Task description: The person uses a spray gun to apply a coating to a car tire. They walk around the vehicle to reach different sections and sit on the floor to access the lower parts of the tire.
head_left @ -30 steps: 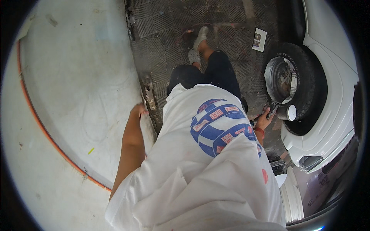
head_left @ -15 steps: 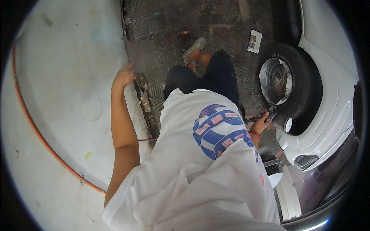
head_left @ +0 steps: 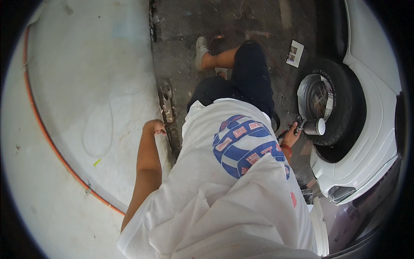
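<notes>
My right grip (head_left: 291, 135) is closed around a spray gun (head_left: 309, 127) at 3 o'clock in my view, near a black tyre (head_left: 345, 101) and a white car (head_left: 371, 146). My left grip (head_left: 154, 127) is at 9 o'clock, fingers curled; I cannot tell whether it holds anything. An orange hose (head_left: 56, 151) curves farther out.

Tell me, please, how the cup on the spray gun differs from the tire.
The cup is small and grey with a white end; the tire is bigger and black. The cup is on the spray gun in the right hand; the tire sits by the white car. Both look round.
</notes>
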Tool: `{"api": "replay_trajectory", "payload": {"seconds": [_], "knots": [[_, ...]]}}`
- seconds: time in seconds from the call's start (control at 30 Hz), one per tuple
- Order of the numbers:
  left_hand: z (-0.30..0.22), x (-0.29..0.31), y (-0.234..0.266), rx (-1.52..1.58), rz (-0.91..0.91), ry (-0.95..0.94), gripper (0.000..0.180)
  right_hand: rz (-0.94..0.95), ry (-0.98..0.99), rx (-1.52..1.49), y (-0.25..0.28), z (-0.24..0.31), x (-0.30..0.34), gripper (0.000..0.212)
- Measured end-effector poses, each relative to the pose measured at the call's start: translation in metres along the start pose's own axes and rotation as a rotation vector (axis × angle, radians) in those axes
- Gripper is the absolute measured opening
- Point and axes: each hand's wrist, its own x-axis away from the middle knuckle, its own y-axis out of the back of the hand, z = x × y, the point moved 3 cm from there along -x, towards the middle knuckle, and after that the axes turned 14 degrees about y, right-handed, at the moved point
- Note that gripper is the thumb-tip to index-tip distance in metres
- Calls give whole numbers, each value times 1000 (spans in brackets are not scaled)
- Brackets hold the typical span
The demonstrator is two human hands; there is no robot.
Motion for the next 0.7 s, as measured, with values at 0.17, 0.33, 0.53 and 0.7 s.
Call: {"api": "replay_trajectory", "payload": {"seconds": [0.17,0.33,0.53,0.7], "knots": [[24,-43,-30,212,23,42,31,25,-35,66,-14,15,-10,85],[8,-54,-5,538,-483,-242,35,105,101,53,-23,43,-24,80],[-16,12,41,1139,-619,-655,37,161,283,13,-35,50,-38,72],[-37,106,77,1393,-640,-993,37,149,228,-3,-43,55,-30,72]]}}
